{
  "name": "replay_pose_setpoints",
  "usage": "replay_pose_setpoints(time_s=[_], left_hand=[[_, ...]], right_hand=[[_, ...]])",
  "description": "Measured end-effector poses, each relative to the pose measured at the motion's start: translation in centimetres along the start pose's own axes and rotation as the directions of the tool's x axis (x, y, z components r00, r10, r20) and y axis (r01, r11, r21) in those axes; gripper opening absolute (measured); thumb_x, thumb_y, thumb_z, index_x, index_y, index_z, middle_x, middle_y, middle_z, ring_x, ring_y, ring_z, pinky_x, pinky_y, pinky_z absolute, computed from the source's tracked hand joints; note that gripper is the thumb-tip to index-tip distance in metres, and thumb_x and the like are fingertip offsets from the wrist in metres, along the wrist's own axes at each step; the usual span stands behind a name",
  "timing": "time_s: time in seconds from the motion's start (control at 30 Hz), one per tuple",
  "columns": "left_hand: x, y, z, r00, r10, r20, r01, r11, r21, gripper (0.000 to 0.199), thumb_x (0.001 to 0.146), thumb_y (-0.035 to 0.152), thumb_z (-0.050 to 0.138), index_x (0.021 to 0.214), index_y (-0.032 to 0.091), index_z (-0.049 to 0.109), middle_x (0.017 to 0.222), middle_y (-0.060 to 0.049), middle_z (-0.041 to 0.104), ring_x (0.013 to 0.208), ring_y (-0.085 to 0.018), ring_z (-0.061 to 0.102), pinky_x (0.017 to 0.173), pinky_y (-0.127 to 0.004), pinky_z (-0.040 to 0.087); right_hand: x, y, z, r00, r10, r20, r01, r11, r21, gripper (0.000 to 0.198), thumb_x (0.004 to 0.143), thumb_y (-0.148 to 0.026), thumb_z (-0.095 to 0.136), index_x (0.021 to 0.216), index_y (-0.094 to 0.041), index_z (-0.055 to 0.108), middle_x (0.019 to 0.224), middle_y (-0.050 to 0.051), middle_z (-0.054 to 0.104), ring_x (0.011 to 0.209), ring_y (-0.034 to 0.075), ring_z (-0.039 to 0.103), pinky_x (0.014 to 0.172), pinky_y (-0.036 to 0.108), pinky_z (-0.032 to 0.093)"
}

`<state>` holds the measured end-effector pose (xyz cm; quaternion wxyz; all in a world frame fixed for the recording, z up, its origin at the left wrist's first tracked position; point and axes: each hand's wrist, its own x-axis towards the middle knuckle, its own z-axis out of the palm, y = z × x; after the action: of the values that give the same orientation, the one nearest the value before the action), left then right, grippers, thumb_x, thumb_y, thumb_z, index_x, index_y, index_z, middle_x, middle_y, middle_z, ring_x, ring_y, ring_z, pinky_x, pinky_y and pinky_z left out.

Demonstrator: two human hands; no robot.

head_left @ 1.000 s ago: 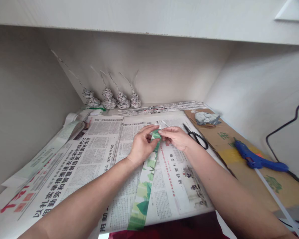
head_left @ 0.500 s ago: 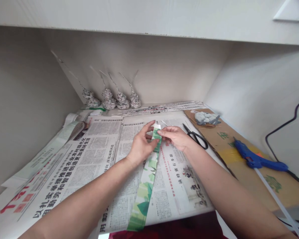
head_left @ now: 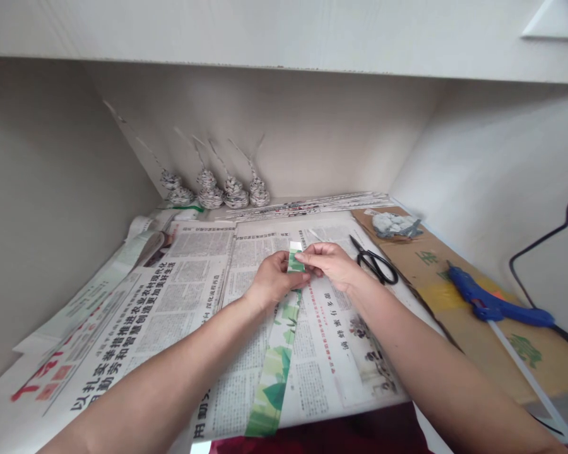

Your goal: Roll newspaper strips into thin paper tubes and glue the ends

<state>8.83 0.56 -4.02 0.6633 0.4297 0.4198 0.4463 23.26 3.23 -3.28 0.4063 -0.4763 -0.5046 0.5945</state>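
Note:
A long paper strip (head_left: 280, 353) with green leaf patterns runs from the table's front edge up to both hands. My left hand (head_left: 277, 277) grips it near its far end, thumb on top and fingers curled behind. Just to the right, my right hand (head_left: 329, 261) pinches the same end between thumb and fingers. The strip's white tip sticks out beyond the fingers. Under the strip lie spread newspaper sheets (head_left: 170, 315). Black-handled scissors (head_left: 376, 261) rest to the right of my right hand.
Several gourd-shaped woven paper pieces (head_left: 211, 191) stand along the back wall. Thin rolled paper sticks (head_left: 312, 205) lie beside them. On the cardboard (head_left: 459, 340) at right are a blue glue gun (head_left: 497, 306) with a cord and a whitish lump (head_left: 395, 224). A shelf edge (head_left: 284, 38) overhangs.
My left hand's fingers have curled in behind the strip and its thumb has shifted slightly down. The strip's far end sits a little lower. The whole view has shifted slightly.

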Motion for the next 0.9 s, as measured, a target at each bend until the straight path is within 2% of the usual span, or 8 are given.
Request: replay_pose_setpoints(time_s=[0.2, 0.33, 0.53, 0.63, 0.73, 0.83, 0.9], left_hand=[[0.19, -0.28, 0.00, 0.998, -0.031, -0.062, 0.034, 0.999, 0.041, 0.030, 0.063, 0.025, 0.078, 0.084, 0.012, 0.060, 0.081, -0.007, 0.068, 0.073, -0.016, 0.067, 0.071, -0.031, 0.056], [0.17, -0.45, 0.05, 0.999, -0.011, -0.050, 0.013, 0.999, 0.048, 0.032, 0.064, 0.029, 0.077, 0.085, 0.011, 0.062, 0.080, -0.007, 0.068, 0.072, -0.016, 0.067, 0.069, -0.030, 0.057], [0.17, -0.55, -0.08, 0.999, 0.024, -0.031, -0.021, 0.996, 0.084, 0.028, 0.068, 0.033, 0.074, 0.083, 0.012, 0.065, 0.079, -0.008, 0.069, 0.070, -0.015, 0.066, 0.066, -0.028, 0.056], [0.13, -0.35, -0.19, 1.000, 0.018, -0.015, -0.017, 0.997, 0.074, 0.029, 0.068, 0.034, 0.073, 0.084, 0.011, 0.066, 0.082, -0.008, 0.069, 0.072, -0.015, 0.066, 0.068, -0.029, 0.056], [0.15, -0.19, -0.25, 1.000, 0.002, -0.028, 0.000, 0.997, 0.072, 0.030, 0.068, 0.034, 0.073, 0.086, 0.011, 0.067, 0.080, -0.008, 0.069, 0.073, -0.016, 0.065, 0.070, -0.029, 0.056], [0.25, -0.29, -0.25, 1.000, 0.003, -0.025, -0.001, 0.996, 0.094, 0.029, 0.068, 0.034, 0.073, 0.083, 0.010, 0.068, 0.077, -0.008, 0.068, 0.074, -0.016, 0.065, 0.071, -0.030, 0.055], [0.32, -0.46, -0.23, 1.000, 0.019, -0.010, -0.018, 0.993, 0.121, 0.028, 0.068, 0.035, 0.072, 0.080, 0.010, 0.068, 0.076, -0.008, 0.068, 0.073, -0.016, 0.064, 0.072, -0.031, 0.055]], right_hand=[[-0.21, 0.27, 0.43, 1.000, -0.007, 0.025, 0.005, 0.997, 0.081, 0.031, 0.057, -0.037, 0.079, 0.062, -0.016, 0.057, 0.052, -0.004, 0.056, 0.045, 0.008, 0.050, 0.043, 0.021, 0.038], [-0.17, 0.40, 0.53, 0.999, 0.000, 0.051, -0.007, 0.989, 0.147, 0.031, 0.057, -0.034, 0.080, 0.063, -0.017, 0.055, 0.052, -0.004, 0.057, 0.046, 0.011, 0.053, 0.046, 0.025, 0.045], [-0.13, 0.60, 0.66, 0.997, -0.033, 0.075, 0.018, 0.982, 0.189, 0.033, 0.060, -0.037, 0.078, 0.064, -0.017, 0.053, 0.053, -0.003, 0.056, 0.047, 0.011, 0.053, 0.044, 0.025, 0.044], [-0.22, 0.45, 0.56, 0.995, -0.055, 0.081, 0.038, 0.981, 0.192, 0.030, 0.063, -0.040, 0.076, 0.071, -0.017, 0.059, 0.059, -0.003, 0.059, 0.050, 0.011, 0.055, 0.046, 0.024, 0.045], [-0.27, 0.16, 0.16, 0.994, -0.048, 0.098, 0.037, 0.993, 0.113, 0.030, 0.063, -0.039, 0.076, 0.079, -0.016, 0.066, 0.062, -0.002, 0.063, 0.050, 0.010, 0.056, 0.046, 0.022, 0.042], [-0.27, -0.04, -0.19, 0.993, -0.069, 0.100, 0.067, 0.997, 0.023, 0.028, 0.065, -0.039, 0.075, 0.078, -0.014, 0.069, 0.060, 0.001, 0.064, 0.046, 0.008, 0.053, 0.041, 0.020, 0.035], [-0.24, -0.07, -0.22, 0.994, -0.077, 0.082, 0.076, 0.997, 0.022, 0.027, 0.065, -0.038, 0.075, 0.075, -0.014, 0.069, 0.057, 0.000, 0.064, 0.043, 0.008, 0.051, 0.039, 0.020, 0.034]])
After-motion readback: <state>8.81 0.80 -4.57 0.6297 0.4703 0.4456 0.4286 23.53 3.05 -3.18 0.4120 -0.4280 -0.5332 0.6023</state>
